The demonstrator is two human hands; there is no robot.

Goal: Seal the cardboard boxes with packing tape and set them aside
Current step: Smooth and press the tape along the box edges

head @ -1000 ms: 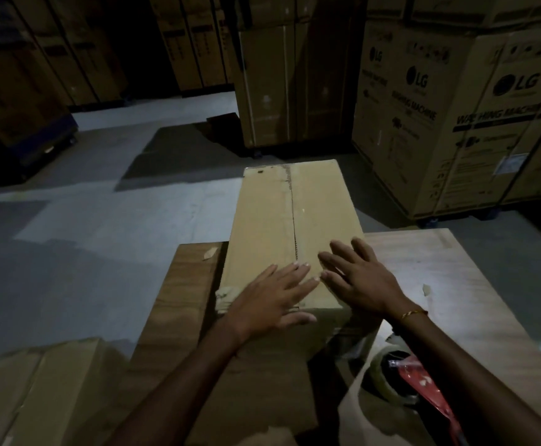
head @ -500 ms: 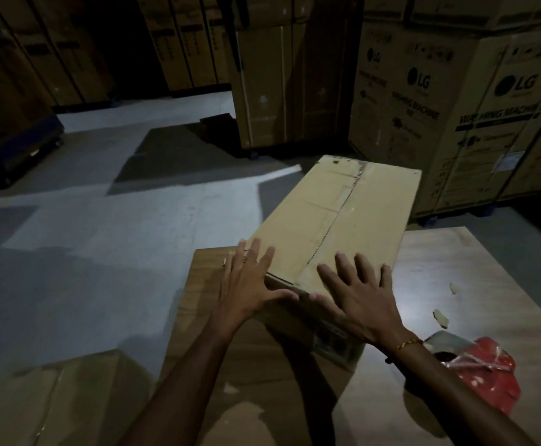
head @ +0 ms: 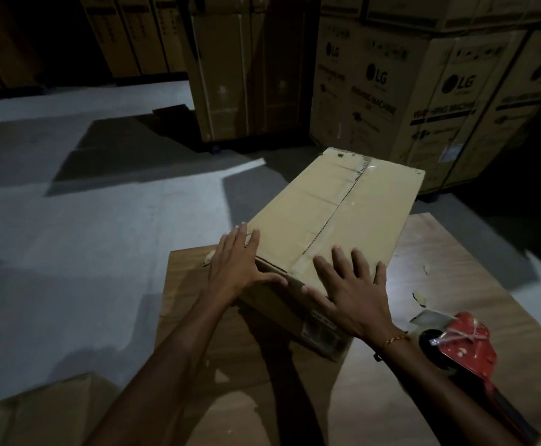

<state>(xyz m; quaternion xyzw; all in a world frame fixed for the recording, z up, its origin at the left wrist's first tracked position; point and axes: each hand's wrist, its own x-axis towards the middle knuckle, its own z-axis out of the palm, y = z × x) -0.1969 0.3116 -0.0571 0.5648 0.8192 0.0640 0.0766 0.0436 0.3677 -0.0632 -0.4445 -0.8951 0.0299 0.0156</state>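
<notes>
A long cardboard box (head: 343,207) lies on the wooden table (head: 456,278), turned diagonally with its far end toward the upper right; clear tape runs along its top seam. My left hand (head: 237,265) lies flat against the box's near left corner, fingers straight, thumb along the near edge. My right hand (head: 349,291) presses flat on the top at the near end, fingers spread. A red tape dispenser (head: 459,342) with its roll lies on the table just right of my right wrist.
Large LG washing machine cartons (head: 423,91) are stacked behind the table at right. More tall cartons (head: 246,75) stand at the back centre. Another cardboard box (head: 31,413) sits at the lower left. Grey floor (head: 101,220) stretches to the left. Small tape scraps (head: 419,296) lie on the table.
The box has swung from pointing straight away to a diagonal with its far end toward the right. My left hand moved from the top to the near left corner.
</notes>
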